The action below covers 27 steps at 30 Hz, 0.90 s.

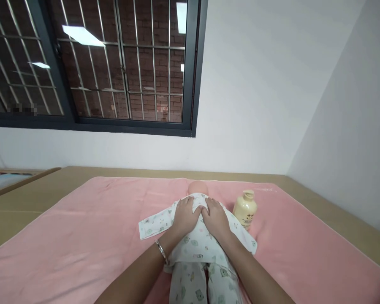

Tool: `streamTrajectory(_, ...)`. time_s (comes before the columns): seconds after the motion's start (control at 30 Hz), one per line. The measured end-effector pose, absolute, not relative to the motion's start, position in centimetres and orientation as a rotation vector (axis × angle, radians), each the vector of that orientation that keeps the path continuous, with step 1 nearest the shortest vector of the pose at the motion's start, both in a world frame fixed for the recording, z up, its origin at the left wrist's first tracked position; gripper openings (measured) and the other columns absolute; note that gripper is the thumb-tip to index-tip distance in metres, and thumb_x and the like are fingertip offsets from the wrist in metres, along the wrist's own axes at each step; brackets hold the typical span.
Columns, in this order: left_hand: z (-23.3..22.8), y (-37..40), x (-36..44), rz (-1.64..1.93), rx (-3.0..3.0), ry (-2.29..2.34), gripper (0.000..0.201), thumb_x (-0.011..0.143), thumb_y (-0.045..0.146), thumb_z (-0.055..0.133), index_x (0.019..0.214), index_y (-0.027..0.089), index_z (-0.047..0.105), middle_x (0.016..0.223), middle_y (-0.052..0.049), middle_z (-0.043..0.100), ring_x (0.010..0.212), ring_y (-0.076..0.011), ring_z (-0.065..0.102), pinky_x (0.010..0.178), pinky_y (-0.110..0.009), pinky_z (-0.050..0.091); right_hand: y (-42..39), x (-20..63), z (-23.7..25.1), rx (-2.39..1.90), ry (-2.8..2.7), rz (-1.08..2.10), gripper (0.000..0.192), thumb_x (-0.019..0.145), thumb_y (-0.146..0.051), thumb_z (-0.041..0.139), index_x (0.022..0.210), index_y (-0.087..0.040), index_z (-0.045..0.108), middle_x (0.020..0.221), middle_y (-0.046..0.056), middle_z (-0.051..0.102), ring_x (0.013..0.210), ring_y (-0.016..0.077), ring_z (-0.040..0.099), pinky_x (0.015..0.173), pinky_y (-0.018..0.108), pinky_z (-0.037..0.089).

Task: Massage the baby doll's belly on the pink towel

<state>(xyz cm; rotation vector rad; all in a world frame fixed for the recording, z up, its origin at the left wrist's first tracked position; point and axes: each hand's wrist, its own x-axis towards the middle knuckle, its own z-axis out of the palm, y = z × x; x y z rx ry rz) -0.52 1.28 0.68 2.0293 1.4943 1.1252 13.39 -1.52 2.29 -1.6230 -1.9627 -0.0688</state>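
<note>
A baby doll (198,187) lies stretched out on a pink sheet (98,228), its bald head at the far end. It wears a white printed top (198,247) and matching trousers (190,287); both sleeves spread sideways. My left hand (186,216) rests flat on the upper left of the top, fingers extended. Beside it, my right hand (215,216) lies flat on the upper right, the thumbs meeting near the middle. Neither hand grasps anything. The doll's face is out of sight, and I cannot tell whether it lies on its front or back.
A cream pump bottle (245,209) stands on the sheet just right of the doll, by the right sleeve. Around the sheet runs a tan padded surface (72,173), with a white wall (250,105) and a dark-framed barred window (193,84) behind.
</note>
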Motion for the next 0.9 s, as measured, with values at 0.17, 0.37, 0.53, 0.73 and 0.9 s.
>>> streamTrajectory(0.17, -0.5, 1.5, -0.5, 1.170, 2.137, 1.607, 0.039, 0.091, 0.038, 0.047, 0.122, 0.018, 0.060, 0.126, -0.012, 0.064, 0.122, -0.0293, 0.053, 0.107, -0.045, 0.036, -0.6, 13.6, 1.8, -1.638, -2.039, -0.022, 0.046, 0.099, -0.026, 0.038, 0.139, -0.006, 0.050, 0.142, 0.016, 0.048, 0.133, 0.0285, 0.040, 0.113, 0.042, 0.026)
streamTrajectory(0.37, -1.1, 1.8, -0.5, 1.258, 2.156, 1.600, 0.035, 0.090, 0.035, 0.049, 0.118, 0.018, 0.062, 0.120, -0.011, 0.067, 0.116, -0.0279, 0.057, 0.103, -0.045, 0.042, -0.5, 13.8, 1.5, -1.506, -2.089, -0.031, 0.043, 0.099, -0.022, 0.036, 0.137, -0.016, 0.055, 0.143, 0.012, 0.049, 0.133, 0.0271, 0.041, 0.112, 0.045, 0.027)
streamTrajectory(0.53, -1.5, 2.0, -0.6, 1.343, 2.134, 1.558, 0.034, 0.089, 0.034, 0.052, 0.117, 0.018, 0.063, 0.118, -0.012, 0.068, 0.114, -0.0280, 0.059, 0.102, -0.045, 0.043, -0.6, 13.8, 1.5, -1.437, -2.042, -0.024, 0.040, 0.097, -0.021, 0.041, 0.131, -0.020, 0.061, 0.138, 0.010, 0.053, 0.130, 0.0260, 0.046, 0.111, 0.045, 0.030)
streamTrajectory(0.73, -1.6, 2.0, -0.5, 1.375, 2.105, 1.546, 0.033, 0.088, 0.035, 0.052, 0.115, 0.018, 0.064, 0.116, -0.012, 0.068, 0.114, -0.0279, 0.059, 0.102, -0.045, 0.043, -0.7, 13.9, 1.5, -1.389, -2.018, 0.019, 0.038, 0.096, -0.021, 0.042, 0.128, -0.019, 0.063, 0.135, 0.008, 0.057, 0.129, 0.0241, 0.047, 0.111, 0.044, 0.031)
streamTrajectory(0.9, -1.4, 1.8, -0.5, 1.382, 2.099, 1.543, 0.035, 0.087, 0.035, 0.053, 0.115, 0.017, 0.064, 0.117, -0.012, 0.068, 0.115, -0.0283, 0.059, 0.103, -0.046, 0.043, -0.5, 14.0, 1.3, -1.382, -1.989, 0.029, 0.038, 0.095, -0.022, 0.041, 0.126, -0.019, 0.064, 0.132, 0.009, 0.059, 0.127, 0.0245, 0.049, 0.111, 0.046, 0.032)
